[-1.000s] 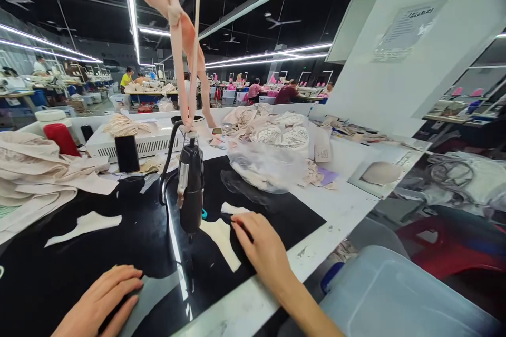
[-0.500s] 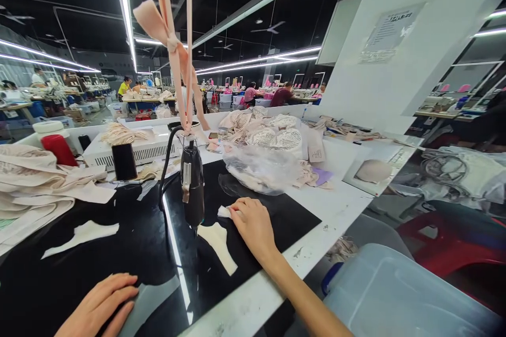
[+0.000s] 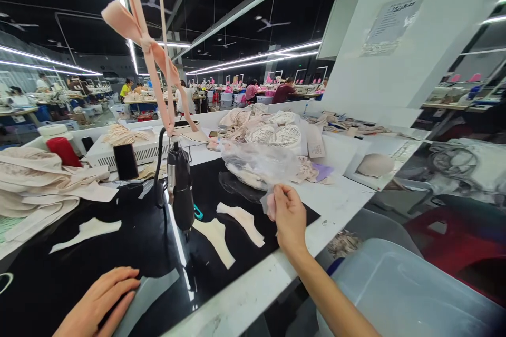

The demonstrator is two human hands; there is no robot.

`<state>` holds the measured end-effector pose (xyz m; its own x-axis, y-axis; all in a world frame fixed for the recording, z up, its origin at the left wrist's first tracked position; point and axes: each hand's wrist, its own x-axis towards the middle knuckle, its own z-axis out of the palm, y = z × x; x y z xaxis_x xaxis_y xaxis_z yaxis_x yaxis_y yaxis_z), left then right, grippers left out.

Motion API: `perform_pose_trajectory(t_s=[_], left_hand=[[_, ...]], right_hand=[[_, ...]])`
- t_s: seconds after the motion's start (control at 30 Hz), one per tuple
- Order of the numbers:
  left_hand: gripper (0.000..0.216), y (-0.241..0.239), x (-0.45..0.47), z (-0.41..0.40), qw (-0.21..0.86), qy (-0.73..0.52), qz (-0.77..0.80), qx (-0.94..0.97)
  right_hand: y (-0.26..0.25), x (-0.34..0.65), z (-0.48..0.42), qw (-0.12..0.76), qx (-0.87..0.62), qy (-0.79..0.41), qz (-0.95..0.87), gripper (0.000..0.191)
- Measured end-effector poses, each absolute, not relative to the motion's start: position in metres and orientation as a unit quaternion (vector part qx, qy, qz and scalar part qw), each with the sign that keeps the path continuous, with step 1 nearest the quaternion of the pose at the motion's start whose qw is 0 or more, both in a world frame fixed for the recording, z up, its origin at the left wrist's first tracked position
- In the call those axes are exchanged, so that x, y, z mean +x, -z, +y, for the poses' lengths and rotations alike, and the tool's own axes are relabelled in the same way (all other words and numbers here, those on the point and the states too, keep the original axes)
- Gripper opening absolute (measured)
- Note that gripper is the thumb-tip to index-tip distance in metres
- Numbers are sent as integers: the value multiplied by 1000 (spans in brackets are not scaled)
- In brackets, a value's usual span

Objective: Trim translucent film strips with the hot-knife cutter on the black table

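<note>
My left hand (image 3: 100,297) lies flat on the black mat (image 3: 150,253), fingers stretched out against a grey, see-through template piece (image 3: 148,295). Toward the mat's right end, my right hand (image 3: 291,218) pinches the edge of a clear plastic bag (image 3: 269,160) with pale contents. Two cream fabric pieces, one in the middle (image 3: 216,237) and one nearer my right hand (image 3: 244,220), lie flat and apart. A third cream piece (image 3: 85,231) rests at the left. Between my hands hangs a black corded tool (image 3: 179,184) on pink straps (image 3: 152,68).
Pale fabric (image 3: 39,179) is heaped at the left beside a red thread cone (image 3: 63,151). A phone (image 3: 125,161) leans on a white vented box (image 3: 98,154). Moulded cups (image 3: 272,134) are piled behind the bag. A bluish plastic bin (image 3: 395,284) stands right of the table edge.
My right hand has moved right, leaving a cream piece flat on the mat, and now grips the bag's edge. My left hand stays on the template. The hanging tool appears further left.
</note>
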<state>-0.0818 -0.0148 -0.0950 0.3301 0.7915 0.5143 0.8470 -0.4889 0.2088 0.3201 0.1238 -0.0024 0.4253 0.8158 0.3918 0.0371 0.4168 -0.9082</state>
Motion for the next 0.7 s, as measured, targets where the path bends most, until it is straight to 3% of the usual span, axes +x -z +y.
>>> perform_pose_trajectory(t_s=[0.13, 0.2, 0.3, 0.4, 0.5, 0.7], left_hand=[[22, 61, -57, -20, 2, 310, -530, -789], [18, 43, -38, -25, -75, 336, -544, -765], [20, 24, -7, -33, -252, 381, -528, -716], [40, 20, 16, -40, -460, 459, -437, -622], [45, 20, 27, -46, -571, 498, -416, -503], [54, 25, 28, -56, -640, 533, -432, -345]], right_hand=[[-7, 296, 85, 659, -437, -329, -515, 35], [-7, 277, 61, 560, -411, -355, -625, 29], [2, 244, 33, 425, -325, -386, -751, 24], [12, 215, 17, 344, -289, -423, -787, 20], [15, 197, 11, 307, -285, -469, -778, 21], [13, 185, 6, 294, -281, -537, -739, 30]])
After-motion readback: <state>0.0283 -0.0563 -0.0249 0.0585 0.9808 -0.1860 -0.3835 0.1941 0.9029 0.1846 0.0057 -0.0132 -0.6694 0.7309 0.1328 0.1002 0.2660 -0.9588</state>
